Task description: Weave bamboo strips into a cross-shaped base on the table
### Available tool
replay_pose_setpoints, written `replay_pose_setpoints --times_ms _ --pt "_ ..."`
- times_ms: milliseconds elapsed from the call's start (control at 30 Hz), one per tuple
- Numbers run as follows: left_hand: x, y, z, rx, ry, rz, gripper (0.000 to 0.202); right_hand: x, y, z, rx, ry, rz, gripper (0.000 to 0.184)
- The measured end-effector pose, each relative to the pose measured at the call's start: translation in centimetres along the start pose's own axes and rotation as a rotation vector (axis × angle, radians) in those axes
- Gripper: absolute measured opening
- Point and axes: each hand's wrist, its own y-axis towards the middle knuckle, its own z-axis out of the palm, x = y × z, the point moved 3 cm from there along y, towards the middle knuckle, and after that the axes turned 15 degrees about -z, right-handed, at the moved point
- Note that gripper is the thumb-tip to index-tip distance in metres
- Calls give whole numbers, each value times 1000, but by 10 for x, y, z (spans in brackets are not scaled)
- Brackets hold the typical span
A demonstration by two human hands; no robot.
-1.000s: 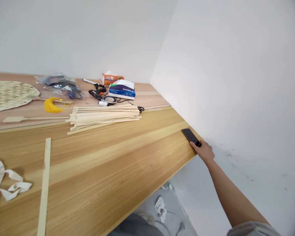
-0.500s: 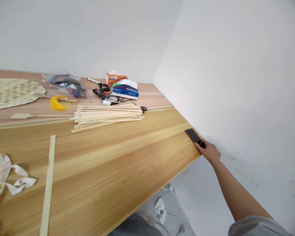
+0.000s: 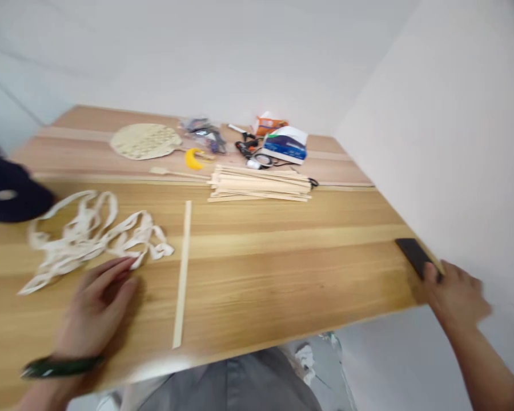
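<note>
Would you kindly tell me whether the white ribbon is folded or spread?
The ribbon is spread loosely: its loops sprawl across the table by the left hand.

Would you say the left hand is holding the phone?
No, the right hand holds the phone, with the left hand by white ribbon.

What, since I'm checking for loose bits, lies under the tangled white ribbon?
Through gaps in the white ribbon, the wooden tabletop shows. The left hand is at the ribbon's near side. Anything directly beneath the bands or that hand is covered.
</note>
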Motion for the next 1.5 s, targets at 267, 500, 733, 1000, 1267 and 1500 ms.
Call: replay_pose_setpoints --times_ms 267,500,733,1000,1267,1500 --pt "-12 3 -10 -73 -254 -91 35 229 -35 -41 -544 418 -992 27" --pt "-15 7 -44 -197 -222 57 24 427 -92 -79 -361 919 -1332 29" --pt "-41 25 -24 -62 47 403 29 499 -106 -68 -296 1029 -1299 32" --pt "-21 49 13 201 372 568 43 501 -106 -65 -233 1032 -1412 26" --pt "18 49 -53 -29 422 636 30 497 -97 -53 -96 1207 -1394 32" --pt "30 84 -45 43 542 319 68 495 -98 -56 -74 1198 -1417 31"
